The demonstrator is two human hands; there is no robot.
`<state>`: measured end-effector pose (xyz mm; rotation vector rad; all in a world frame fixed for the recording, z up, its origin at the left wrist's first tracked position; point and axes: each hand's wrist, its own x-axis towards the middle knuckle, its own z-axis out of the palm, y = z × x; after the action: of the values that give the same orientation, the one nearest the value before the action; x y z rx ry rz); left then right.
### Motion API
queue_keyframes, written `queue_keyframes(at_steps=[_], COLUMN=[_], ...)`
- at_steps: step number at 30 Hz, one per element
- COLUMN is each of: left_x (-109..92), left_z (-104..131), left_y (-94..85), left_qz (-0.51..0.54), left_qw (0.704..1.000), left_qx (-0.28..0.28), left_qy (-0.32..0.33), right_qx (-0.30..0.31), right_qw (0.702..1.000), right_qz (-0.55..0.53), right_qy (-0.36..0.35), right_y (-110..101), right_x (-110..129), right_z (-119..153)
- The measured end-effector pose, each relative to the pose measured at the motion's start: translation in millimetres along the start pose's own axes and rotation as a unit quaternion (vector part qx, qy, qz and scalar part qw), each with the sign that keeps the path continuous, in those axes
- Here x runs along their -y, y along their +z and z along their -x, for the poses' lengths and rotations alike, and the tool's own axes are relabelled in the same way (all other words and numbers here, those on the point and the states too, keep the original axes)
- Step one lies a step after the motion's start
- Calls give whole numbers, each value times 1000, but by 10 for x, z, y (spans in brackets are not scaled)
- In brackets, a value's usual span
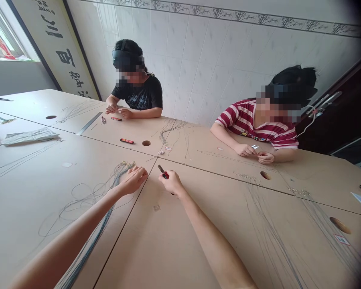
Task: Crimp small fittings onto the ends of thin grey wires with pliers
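Observation:
My left hand (134,179) lies palm down at the gold-coloured ends of a long bundle of grey cords (100,226); its fingers are bent together, and what lies under them is hidden. Loose cord loops spread on the table left of that forearm. In my right hand (172,183) is a small red and black tool (163,171) with a metal tip, pointing up and left. The two hands are apart, on either side of a seam in the table.
Two people sit across the table (156,249). Red lighters (126,141) and a metal ruler (89,123) lie near one person. More cord bundles (266,224) stretch at the right. Round holes (146,143) pierce the tabletop. A grey cloth (30,136) lies left.

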<state>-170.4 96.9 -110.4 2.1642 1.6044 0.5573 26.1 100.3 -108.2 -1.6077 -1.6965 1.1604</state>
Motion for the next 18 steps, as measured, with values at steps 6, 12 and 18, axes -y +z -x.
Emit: queue_keyframes(at_steps=[6,12,18], left_x=[-237,-426,-563], left_z=[92,137,165], left_y=[-139,-13,181], left_qz=[120,227,283], left_qw=[991,969,951], left_qx=[-19,-62,-101], left_qy=[-58,-75,-74], right_qx=[-21,-86,-129], right_qw=[985,934,869], right_qz=[-168,-345,-466], right_qy=[5,30,100], right_y=[56,309,486], right_x=[68,191,221], right_z=[104,232,276])
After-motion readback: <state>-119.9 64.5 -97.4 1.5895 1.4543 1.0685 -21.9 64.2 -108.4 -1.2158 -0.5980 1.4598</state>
